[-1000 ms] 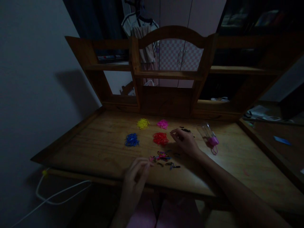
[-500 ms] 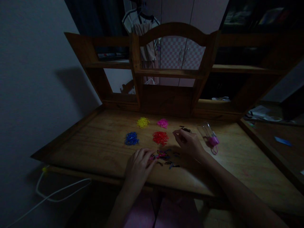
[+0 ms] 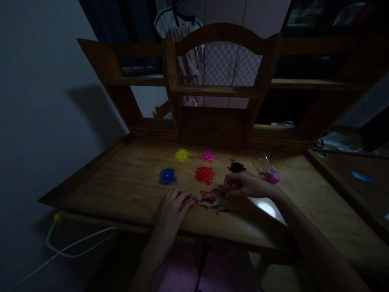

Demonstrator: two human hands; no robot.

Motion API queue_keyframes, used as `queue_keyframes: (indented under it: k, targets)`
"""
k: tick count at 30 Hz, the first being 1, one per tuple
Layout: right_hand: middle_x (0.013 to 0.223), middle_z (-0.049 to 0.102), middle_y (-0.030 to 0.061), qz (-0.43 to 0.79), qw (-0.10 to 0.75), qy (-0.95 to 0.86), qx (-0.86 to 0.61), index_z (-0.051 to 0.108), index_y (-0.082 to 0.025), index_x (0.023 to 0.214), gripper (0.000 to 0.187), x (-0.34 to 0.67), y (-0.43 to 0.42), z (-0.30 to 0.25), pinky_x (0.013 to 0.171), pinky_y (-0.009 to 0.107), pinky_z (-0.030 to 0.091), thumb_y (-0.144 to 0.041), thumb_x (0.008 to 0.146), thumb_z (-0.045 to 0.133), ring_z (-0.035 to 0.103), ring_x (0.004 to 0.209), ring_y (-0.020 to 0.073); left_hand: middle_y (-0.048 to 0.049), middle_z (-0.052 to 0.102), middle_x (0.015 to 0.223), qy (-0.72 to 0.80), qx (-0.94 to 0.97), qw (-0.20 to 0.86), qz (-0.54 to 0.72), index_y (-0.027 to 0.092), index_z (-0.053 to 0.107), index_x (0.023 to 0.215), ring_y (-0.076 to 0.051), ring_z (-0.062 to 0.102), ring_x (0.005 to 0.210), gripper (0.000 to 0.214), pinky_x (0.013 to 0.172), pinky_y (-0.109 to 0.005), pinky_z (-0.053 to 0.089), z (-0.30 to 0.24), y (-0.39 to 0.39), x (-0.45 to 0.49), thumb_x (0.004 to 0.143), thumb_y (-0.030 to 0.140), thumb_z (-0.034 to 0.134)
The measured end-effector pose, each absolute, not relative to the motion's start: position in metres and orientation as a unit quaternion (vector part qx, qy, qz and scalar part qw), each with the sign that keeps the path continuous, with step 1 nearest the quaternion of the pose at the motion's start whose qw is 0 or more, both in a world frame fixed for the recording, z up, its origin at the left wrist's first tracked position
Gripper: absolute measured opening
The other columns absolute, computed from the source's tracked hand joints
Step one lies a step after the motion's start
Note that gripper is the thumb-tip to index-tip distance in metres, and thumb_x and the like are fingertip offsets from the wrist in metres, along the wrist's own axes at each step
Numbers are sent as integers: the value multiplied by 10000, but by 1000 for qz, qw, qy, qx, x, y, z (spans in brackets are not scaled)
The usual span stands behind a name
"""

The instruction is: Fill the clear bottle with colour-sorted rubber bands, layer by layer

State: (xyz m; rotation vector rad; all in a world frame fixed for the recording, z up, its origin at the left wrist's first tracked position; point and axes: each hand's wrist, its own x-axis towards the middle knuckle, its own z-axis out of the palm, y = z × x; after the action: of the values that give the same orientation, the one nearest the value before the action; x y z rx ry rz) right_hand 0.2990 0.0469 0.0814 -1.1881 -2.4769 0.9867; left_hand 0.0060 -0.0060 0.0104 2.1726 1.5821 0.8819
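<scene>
My left hand [image 3: 172, 209] rests on the desk with thumb and fingertips closed around a few small pinkish and dark rubber bands at the left end of a mixed-colour pile [image 3: 208, 197]. My right hand [image 3: 243, 184] hovers right of that pile, its thumb and fingertips pinched together; what lies between them is too small to make out. Behind it is a pile of black bands [image 3: 237, 166]. Other piles lie farther back: red bands [image 3: 204, 174], blue bands [image 3: 167, 176], yellow bands [image 3: 182, 155] and pink bands [image 3: 207, 155]. Several dark loose bands [image 3: 218, 209] lie nearer me.
A clear bottle with a pink cap [image 3: 273, 177] lies on its side beyond my right forearm. At the back of the wooden desk [image 3: 121, 182] stands a shelf unit [image 3: 212, 92]. A white cable [image 3: 82, 253] hangs below the front left edge.
My right hand has come down and towards me from the black bands, which now show more fully. My left hand has shifted slightly left, uncovering more of the mixed pile.
</scene>
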Motion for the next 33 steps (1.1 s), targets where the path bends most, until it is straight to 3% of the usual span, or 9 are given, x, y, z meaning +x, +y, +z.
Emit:
queue_keyframes:
  k: [4,11,16,20,28,33]
  targets:
    - [703,576,-24,317,72,-836,-442,660,-208,989,312,302,45,82,523,221,296,-428,775,713,503,608,118,-46,630,1045,558,738,201,322,242,677,1023,-218,590,1016,180,914,-360,475,7,-6,-2,862,298,618]
    - [798,650,17,258,63,-838,-476,701,-203,912,187,296,47,74,560,228,323,-312,762,693,557,672,136,-52,634,1023,562,746,207,293,245,701,1030,-209,604,981,217,890,-337,481,0,-1,-2,851,346,631]
    - [735,657,1,270,49,-854,-442,696,-183,844,142,291,46,70,551,219,319,-159,723,628,549,629,119,-43,632,939,546,757,209,291,227,700,894,-199,600,934,140,864,-324,472,5,0,-1,868,331,610]
    - [721,658,16,255,39,-853,-454,686,-181,821,127,287,44,67,525,224,297,-179,700,649,549,627,134,-38,633,887,542,756,217,295,219,689,824,-196,601,891,146,841,-321,471,11,-1,0,866,334,610]
    - [736,647,9,282,70,-850,-439,657,-163,845,135,286,42,76,531,212,311,-208,721,628,532,622,122,-38,655,903,535,747,234,318,224,698,850,-198,614,908,133,845,-325,486,10,1,5,867,316,603]
    - [711,621,-1,300,85,-847,-429,650,-151,853,140,285,42,80,526,211,304,-240,752,612,493,591,108,-53,645,1022,528,743,240,334,238,695,1016,-195,606,997,210,914,-334,477,7,5,7,917,310,524]
